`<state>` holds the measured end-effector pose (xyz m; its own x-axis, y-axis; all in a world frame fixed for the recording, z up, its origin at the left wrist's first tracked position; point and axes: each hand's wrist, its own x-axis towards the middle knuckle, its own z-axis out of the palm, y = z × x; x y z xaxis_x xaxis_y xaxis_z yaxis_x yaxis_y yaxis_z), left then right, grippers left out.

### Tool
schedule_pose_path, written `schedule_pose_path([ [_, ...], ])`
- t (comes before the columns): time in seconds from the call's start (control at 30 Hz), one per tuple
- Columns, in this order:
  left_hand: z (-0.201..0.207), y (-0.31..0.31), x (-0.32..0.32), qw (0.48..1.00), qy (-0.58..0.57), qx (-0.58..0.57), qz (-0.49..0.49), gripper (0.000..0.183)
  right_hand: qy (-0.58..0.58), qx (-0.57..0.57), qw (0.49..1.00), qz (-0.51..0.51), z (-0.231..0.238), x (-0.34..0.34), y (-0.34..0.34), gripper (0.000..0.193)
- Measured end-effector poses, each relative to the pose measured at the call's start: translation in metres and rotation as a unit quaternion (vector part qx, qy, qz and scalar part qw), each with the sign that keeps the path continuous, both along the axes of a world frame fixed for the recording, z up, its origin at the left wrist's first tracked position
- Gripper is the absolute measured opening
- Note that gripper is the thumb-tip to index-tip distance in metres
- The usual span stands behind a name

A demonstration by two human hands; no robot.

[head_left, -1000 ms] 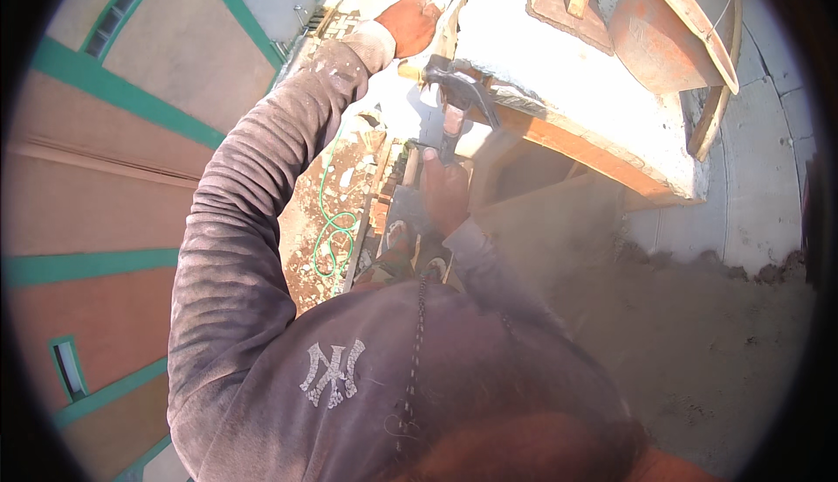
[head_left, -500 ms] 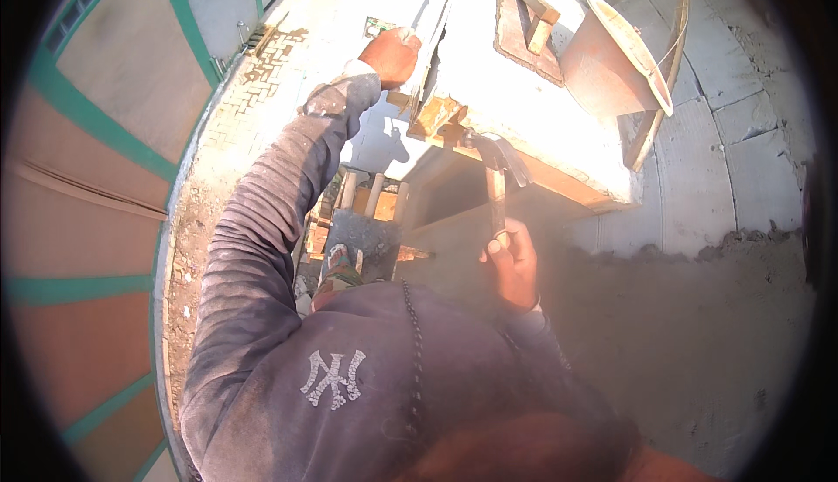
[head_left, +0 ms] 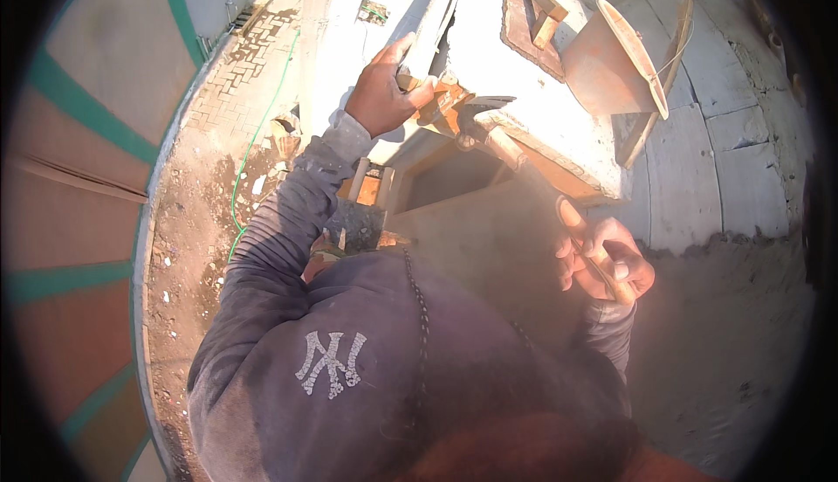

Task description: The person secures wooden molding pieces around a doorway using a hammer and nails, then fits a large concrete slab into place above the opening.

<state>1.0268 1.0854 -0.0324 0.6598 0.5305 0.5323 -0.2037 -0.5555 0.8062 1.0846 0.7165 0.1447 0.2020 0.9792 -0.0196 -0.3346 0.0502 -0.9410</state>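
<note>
My right hand (head_left: pixel 607 259) is wrapped around the wooden handle of a claw hammer (head_left: pixel 506 146), low on its grip. The hammer's metal head is beside a wooden block (head_left: pixel 449 102) at the near corner of the bright slab (head_left: pixel 541 124); whether they touch I cannot tell. My left hand (head_left: pixel 388 89) closes on the near end of a long pale board (head_left: pixel 428 50) running along the slab's left edge, thumb on the block side. Part of the board's end is hidden under the fingers.
On the slab lie a plastering float (head_left: pixel 532 24) with a wooden handle and a tilted, pale orange bucket (head_left: pixel 611 58). A block wall (head_left: pixel 690 176) stands at the right. Below left, a green hose (head_left: pixel 253 146) crosses rubble-strewn ground beside a wall with green bands (head_left: pixel 78 277).
My left hand has come down the board to its near end, its fingers now spread around it. My right hand has shifted right and lower on the handle, tilting the hammer over.
</note>
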Motion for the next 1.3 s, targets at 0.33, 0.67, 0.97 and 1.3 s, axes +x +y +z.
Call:
schedule_pose_path([
  [0.33,-0.015,0.022,0.002,0.994,-0.002,0.097,-0.054,0.094,-0.063,-0.041,0.995,0.060,-0.024,0.002,0.027,0.130],
  [0.67,-0.106,-0.058,-0.049,0.904,0.107,-0.401,-0.101,0.063,0.087,-0.011,0.996,0.032,-0.096,-0.005,0.021,0.094],
  [0.97,-0.017,-0.072,-0.085,0.873,0.178,-0.426,-0.160,0.035,-0.160,-0.230,0.954,-0.105,-0.174,0.030,-0.012,0.059],
  [1.3,0.024,-0.111,-0.078,0.979,0.194,0.051,0.049,0.033,-0.291,-0.032,0.907,-0.301,-0.288,-0.051,0.200,0.022],
])
